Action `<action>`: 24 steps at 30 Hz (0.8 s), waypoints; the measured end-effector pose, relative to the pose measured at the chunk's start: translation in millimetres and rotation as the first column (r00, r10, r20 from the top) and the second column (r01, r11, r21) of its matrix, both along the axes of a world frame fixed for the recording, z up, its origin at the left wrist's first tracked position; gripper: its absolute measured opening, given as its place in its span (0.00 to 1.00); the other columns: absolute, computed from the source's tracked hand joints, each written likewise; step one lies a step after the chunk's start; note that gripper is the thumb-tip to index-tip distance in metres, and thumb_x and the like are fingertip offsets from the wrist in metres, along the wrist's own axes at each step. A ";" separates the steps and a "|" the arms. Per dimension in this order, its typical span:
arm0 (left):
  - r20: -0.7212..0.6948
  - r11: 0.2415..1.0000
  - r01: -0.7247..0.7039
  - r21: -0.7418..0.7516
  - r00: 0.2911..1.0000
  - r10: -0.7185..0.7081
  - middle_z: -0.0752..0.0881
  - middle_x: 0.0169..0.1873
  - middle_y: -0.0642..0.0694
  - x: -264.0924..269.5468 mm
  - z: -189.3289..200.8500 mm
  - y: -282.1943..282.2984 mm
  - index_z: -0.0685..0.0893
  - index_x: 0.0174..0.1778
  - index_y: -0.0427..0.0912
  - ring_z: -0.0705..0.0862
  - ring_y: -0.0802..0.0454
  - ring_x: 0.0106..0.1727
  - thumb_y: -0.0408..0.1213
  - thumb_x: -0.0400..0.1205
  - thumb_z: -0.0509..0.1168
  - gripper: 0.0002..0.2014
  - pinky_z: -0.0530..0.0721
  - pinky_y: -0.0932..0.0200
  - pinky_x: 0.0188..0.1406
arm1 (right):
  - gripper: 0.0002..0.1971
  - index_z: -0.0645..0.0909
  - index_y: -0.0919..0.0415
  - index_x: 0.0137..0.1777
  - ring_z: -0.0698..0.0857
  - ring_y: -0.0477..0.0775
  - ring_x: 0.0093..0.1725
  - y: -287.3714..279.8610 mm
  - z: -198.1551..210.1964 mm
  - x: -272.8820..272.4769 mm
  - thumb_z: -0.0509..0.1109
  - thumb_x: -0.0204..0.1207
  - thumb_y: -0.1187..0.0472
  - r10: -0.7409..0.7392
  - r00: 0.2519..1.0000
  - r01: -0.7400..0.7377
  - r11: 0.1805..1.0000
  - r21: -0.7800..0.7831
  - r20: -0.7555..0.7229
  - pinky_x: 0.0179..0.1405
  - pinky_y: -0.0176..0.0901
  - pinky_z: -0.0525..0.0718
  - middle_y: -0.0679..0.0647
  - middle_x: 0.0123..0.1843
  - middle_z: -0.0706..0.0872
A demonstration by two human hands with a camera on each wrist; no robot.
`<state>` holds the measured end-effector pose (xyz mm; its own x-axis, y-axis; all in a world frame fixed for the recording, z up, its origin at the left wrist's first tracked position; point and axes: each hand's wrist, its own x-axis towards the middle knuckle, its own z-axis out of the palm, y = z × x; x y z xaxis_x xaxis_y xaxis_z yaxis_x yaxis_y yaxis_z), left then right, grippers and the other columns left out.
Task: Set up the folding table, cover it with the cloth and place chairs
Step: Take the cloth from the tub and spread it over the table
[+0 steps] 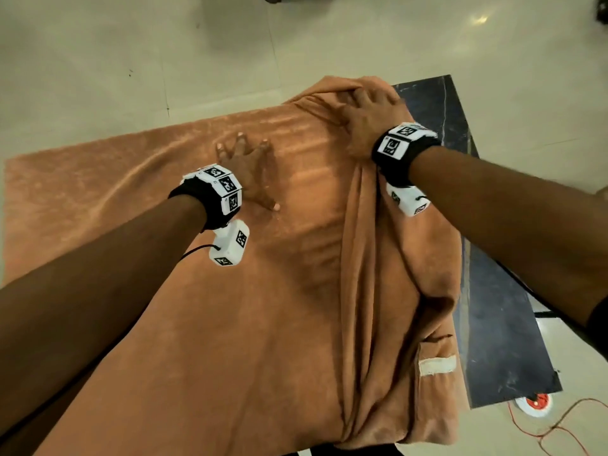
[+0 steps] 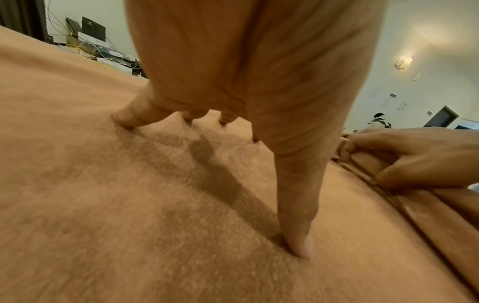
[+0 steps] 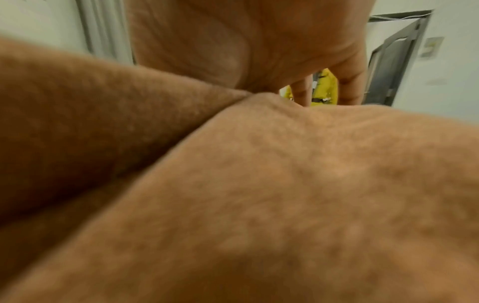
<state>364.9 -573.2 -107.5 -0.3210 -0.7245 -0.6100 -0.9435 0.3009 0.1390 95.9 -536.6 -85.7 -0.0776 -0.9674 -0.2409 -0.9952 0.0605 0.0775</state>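
Observation:
An orange fleecy cloth (image 1: 131,199) lies spread over most of the dark marble-patterned folding table (image 1: 493,307), whose right strip stays bare. My left hand (image 1: 248,166) presses on the flat cloth with spread straight fingers (image 2: 298,242). My right hand (image 1: 368,116) grips a bunched fold of the cloth (image 1: 365,258) at the far right, fingers curled into the fabric. That grip shows from the side in the left wrist view, right hand (image 2: 414,155). In the right wrist view the cloth (image 3: 259,194) fills the frame under the palm. No chairs are in view.
Pale tiled floor (image 1: 131,60) surrounds the table. A red and white round object (image 1: 536,403) with a red cable (image 1: 559,429) lies on the floor near the table's near right corner. A white label (image 1: 437,365) is sewn on the cloth.

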 end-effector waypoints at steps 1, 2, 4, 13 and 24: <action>-0.008 1.000 0.001 -0.003 1.000 -0.001 0.33 0.86 0.41 0.8 0.4 -0.9 0.42 0.85 0.64 0.35 0.19 0.81 0.64 0.54 0.84 0.71 0.46 0.26 0.81 | 0.33 0.66 0.44 0.82 0.68 0.71 0.78 -0.1 -0.2 -20.5 0.64 0.76 0.42 -0.074 0.997 0.074 0.997 -0.002 -0.004 0.71 0.72 0.70 0.59 0.80 0.69; -0.006 1.000 0.005 0.001 1.000 -0.005 0.33 0.86 0.41 0.8 0.3 -2.2 0.42 0.86 0.64 0.35 0.19 0.81 0.63 0.55 0.84 0.71 0.46 0.26 0.81 | 0.33 0.66 0.47 0.82 0.68 0.72 0.77 0.9 -0.4 -41.0 0.65 0.76 0.43 -0.174 0.985 0.174 0.985 0.013 0.003 0.70 0.73 0.71 0.60 0.80 0.68; 0.015 1.000 0.019 0.014 1.000 -0.019 0.32 0.85 0.41 1.3 1.7 -2.1 0.41 0.86 0.63 0.34 0.18 0.81 0.62 0.55 0.84 0.71 0.48 0.23 0.80 | 0.32 0.63 0.51 0.82 0.67 0.73 0.77 8.4 -1.8 -75.9 0.64 0.79 0.46 -0.365 0.930 0.363 0.930 0.055 0.034 0.68 0.77 0.71 0.61 0.81 0.64; 0.077 1.000 0.026 0.004 0.997 -0.026 0.37 0.86 0.39 -2.7 -1.4 -2.3 0.39 0.85 0.63 0.39 0.23 0.83 0.68 0.49 0.82 0.75 0.49 0.26 0.81 | 0.42 0.56 0.33 0.83 0.57 0.76 0.84 83.2 20.8 -75.4 0.69 0.68 0.39 -0.277 0.943 0.272 0.961 0.051 0.187 0.74 0.80 0.66 0.54 0.91 0.45; -0.071 0.931 0.359 -0.072 0.929 -0.364 0.43 0.87 0.46 -45.7 18.0 204.4 0.52 0.85 0.62 0.41 0.38 0.87 0.61 0.73 0.69 0.46 0.54 0.19 0.75 | 0.31 0.77 0.46 0.75 0.61 0.68 0.83 248.1 23.9 79.0 0.70 0.71 0.39 0.008 0.975 -0.063 0.968 0.244 0.221 0.76 0.76 0.58 0.52 0.80 0.69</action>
<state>319.2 -368.8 -89.5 -0.6143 -0.5826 -0.5322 -0.7556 0.6287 0.1838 174.9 -288.5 -61.8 0.0358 -0.8764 -0.4802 -0.9908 0.0316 -0.1315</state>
